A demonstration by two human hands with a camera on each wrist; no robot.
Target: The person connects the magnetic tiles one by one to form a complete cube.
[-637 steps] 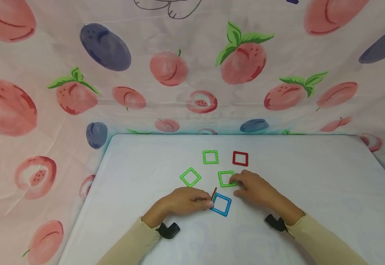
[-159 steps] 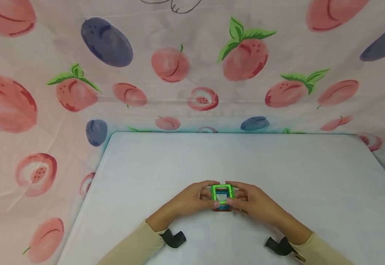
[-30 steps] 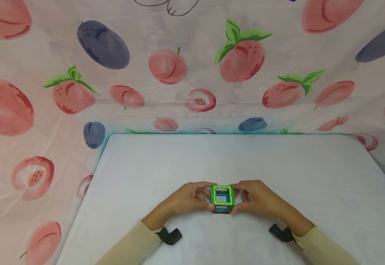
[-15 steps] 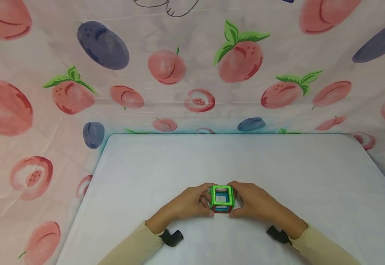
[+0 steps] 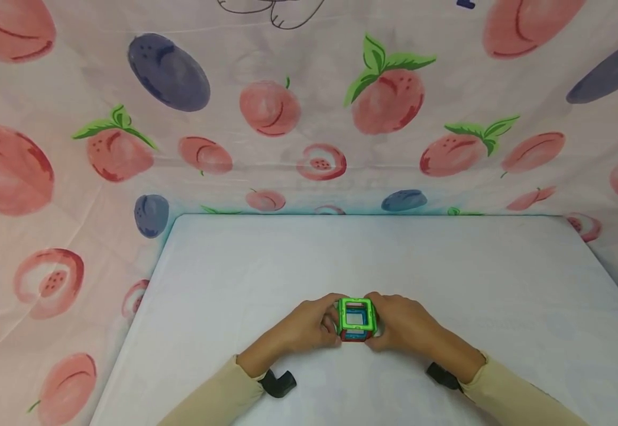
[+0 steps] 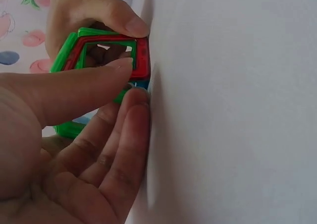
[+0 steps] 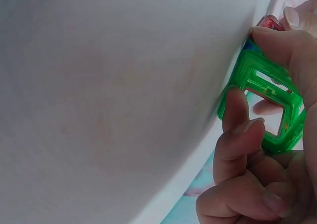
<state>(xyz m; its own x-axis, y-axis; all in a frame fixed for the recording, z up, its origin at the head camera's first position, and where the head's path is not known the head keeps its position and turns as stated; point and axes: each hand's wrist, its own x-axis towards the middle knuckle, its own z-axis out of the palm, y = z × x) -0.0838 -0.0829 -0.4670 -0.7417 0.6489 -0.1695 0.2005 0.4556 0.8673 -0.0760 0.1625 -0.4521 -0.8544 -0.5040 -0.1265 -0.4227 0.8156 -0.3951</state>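
Note:
A small open-framed cube of magnetic tiles [image 5: 356, 327] sits on the white table between both hands. Its top frame is green, its near side red, and blue shows at the bottom. My left hand [image 5: 309, 324] holds it from the left, thumb by the red tile [image 6: 142, 60] and other fingers along the side. From the right, my right hand [image 5: 405, 322] grips the cube, its thumb at the near corner and fingers against a green tile [image 7: 241, 68]. Fingers hide parts of the cube's sides.
The white tabletop [image 5: 234, 254] spreads out around the hands. Behind it and to the left hangs a fruit-print cloth [image 5: 223, 195]. A black wrist mount [image 5: 279, 383] sits at the left cuff and another black mount [image 5: 443, 376] at the right.
Tiles that lay scattered flat some twenty seconds ago are now joined into the cube. Over the last second the right hand has closed in slightly on its side; the cube has barely moved.

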